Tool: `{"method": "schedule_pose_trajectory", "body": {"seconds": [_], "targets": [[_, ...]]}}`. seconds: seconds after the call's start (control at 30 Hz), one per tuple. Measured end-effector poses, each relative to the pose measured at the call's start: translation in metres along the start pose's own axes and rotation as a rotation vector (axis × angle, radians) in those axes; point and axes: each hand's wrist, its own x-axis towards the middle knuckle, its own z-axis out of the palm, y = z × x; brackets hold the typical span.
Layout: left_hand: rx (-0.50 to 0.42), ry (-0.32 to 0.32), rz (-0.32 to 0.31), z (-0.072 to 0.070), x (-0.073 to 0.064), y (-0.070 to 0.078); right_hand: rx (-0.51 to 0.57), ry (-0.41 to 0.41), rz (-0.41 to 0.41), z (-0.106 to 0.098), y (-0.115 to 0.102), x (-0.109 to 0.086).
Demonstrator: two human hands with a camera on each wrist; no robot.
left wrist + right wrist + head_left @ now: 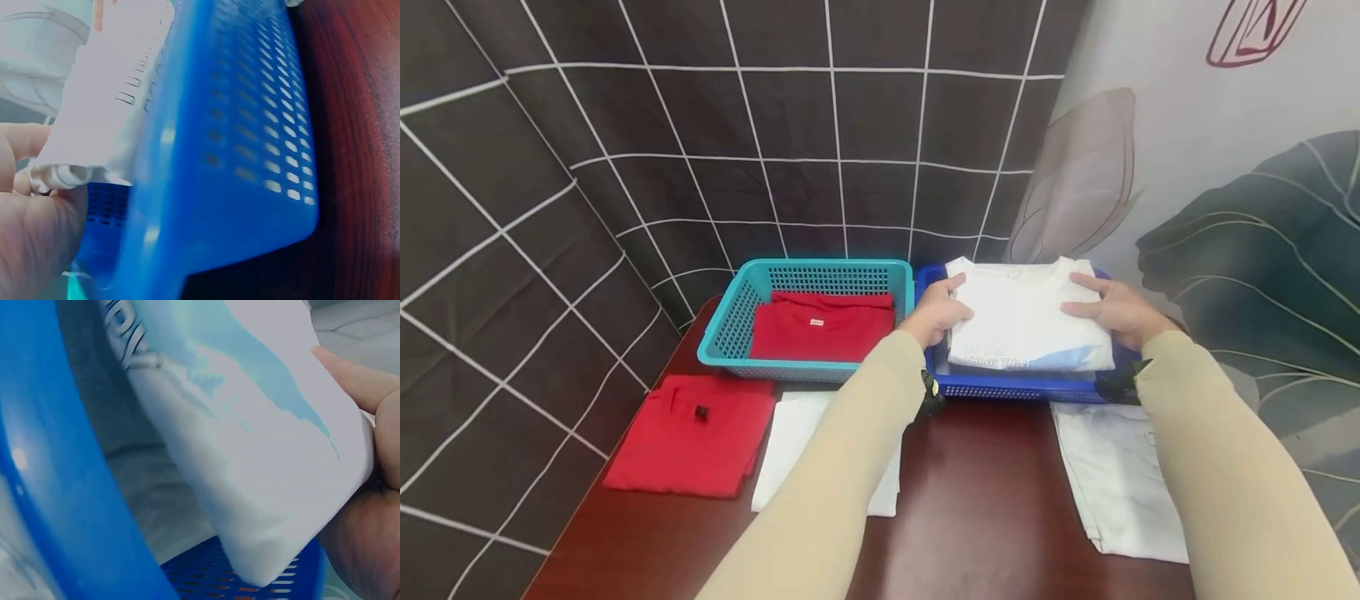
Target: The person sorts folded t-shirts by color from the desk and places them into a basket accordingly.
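A folded white T-shirt (1018,304) with lettering and a pale blue print is held level at the blue plastic basket (1015,388). My left hand (934,312) grips its left edge, thumb on top and fingers beneath, as the left wrist view shows. On the opposite edge my right hand (1118,312) pinches the folded layers the same way. In the right wrist view, the shirt's corner (256,562) hangs inside the basket's rim (81,487), over a greyish cloth (150,487) lying lower in the basket.
Left of the blue basket stands a teal basket (730,321) holding folded red shirts (820,333). On the brown table (970,500) lie a folded red shirt (700,433), a white folded garment (790,442) partly behind my left sleeve, and another pale one (1120,492) at right.
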Motion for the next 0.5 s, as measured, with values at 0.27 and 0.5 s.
{"method": "schedule_pose_trajectory", "body": {"seconds": [0.27, 0.5], "targets": [[0.305, 0.035, -0.093, 0.013, -0.003, -0.009, -0.074, -0.037, 0.045, 0.006, 0.018, 0.007], [0.532, 0.030, -0.219, 0.018, 0.000, -0.012, -0.147, -0.087, 0.085, 0.012, 0.021, 0.009]]}}
